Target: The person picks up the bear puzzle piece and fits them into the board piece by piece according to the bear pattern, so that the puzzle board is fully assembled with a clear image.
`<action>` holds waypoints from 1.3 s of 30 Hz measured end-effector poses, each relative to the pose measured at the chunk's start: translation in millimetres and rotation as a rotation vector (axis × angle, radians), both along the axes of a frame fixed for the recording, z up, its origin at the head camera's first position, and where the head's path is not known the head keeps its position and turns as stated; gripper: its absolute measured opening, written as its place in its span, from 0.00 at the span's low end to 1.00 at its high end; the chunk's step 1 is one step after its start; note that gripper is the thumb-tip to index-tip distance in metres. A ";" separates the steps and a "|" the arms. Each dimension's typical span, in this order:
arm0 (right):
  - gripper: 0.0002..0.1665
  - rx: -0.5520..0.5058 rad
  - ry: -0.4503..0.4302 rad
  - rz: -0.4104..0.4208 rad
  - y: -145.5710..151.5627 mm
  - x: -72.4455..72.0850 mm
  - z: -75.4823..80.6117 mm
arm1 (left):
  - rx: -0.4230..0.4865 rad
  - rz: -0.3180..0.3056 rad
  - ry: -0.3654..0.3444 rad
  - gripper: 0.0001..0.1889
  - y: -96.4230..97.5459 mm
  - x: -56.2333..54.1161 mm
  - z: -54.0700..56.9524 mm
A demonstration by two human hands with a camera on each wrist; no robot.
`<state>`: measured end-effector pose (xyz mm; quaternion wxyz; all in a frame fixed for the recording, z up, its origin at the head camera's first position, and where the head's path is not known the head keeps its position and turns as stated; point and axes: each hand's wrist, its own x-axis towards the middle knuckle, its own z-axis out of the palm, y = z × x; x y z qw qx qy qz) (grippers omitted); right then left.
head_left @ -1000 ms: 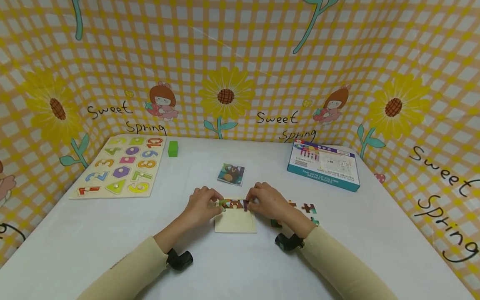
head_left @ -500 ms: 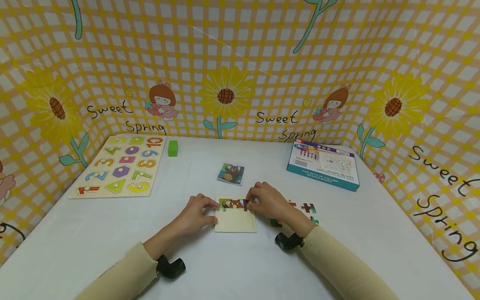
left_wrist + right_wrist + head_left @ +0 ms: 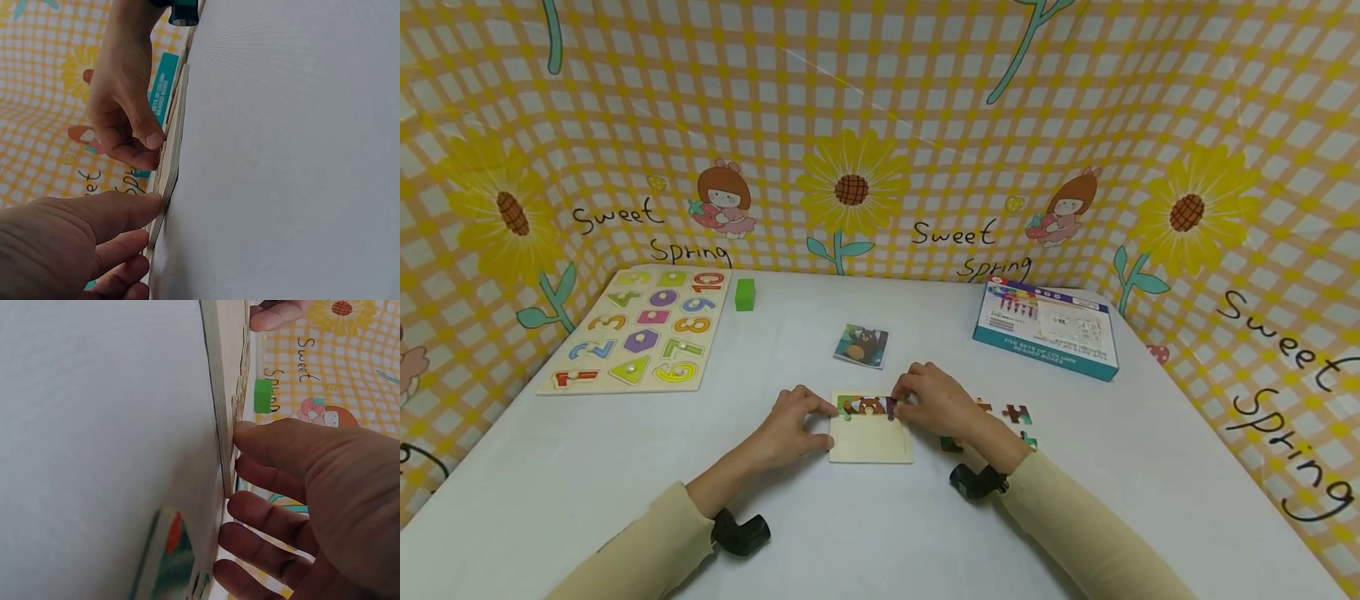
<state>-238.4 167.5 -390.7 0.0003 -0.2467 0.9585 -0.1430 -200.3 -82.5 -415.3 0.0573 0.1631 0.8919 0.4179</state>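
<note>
A shallow wooden puzzle tray (image 3: 870, 443) lies on the white table in front of me. Along its far side runs a row of puzzle pieces (image 3: 867, 406) picturing a bear's head. My left hand (image 3: 785, 429) rests at the tray's left edge, thumb and forefinger spread and touching it; its thumb (image 3: 128, 211) lies against the rim in the left wrist view. At the row's right end, my right hand (image 3: 934, 402) pinches a dark puzzle piece (image 3: 891, 409), partly hidden by the fingers. Several loose puzzle pieces (image 3: 1017, 414) lie right of the tray, some behind the right wrist.
Beyond the tray lies a bear picture card (image 3: 861, 346). A number-and-shape board (image 3: 640, 333) sits far left beside a green block (image 3: 745, 295). A bead-set box (image 3: 1045, 329) stands at the back right. Checked cloth (image 3: 895, 100) walls enclose the table.
My left hand has drawn back leftward from the row's left end to the tray's left edge, its fingers spreading. My right hand stays at the row's right end.
</note>
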 end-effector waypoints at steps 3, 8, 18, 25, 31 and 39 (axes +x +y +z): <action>0.08 0.006 -0.008 -0.006 -0.2 1.0 1.4 | -0.009 0.000 0.004 0.17 0.1 -0.4 -1.7; 0.12 -0.028 -0.020 -0.003 2.7 2.6 5.7 | -0.014 0.007 0.012 0.17 0.6 -0.1 -0.9; 0.16 -0.129 -0.109 -0.097 32.8 10.2 16.3 | -0.012 0.011 0.008 0.17 1.3 0.6 -0.9; 0.16 -0.120 -0.066 -0.131 55.9 12.1 15.8 | -0.020 0.016 0.006 0.17 1.2 0.3 -0.5; 0.15 -0.103 -0.073 -0.149 67.6 13.1 10.1 | -0.013 0.020 0.004 0.17 1.2 0.8 0.4; 0.16 -0.094 -0.077 -0.124 76.8 14.2 2.1 | -0.013 0.018 0.001 0.17 1.3 0.6 -0.4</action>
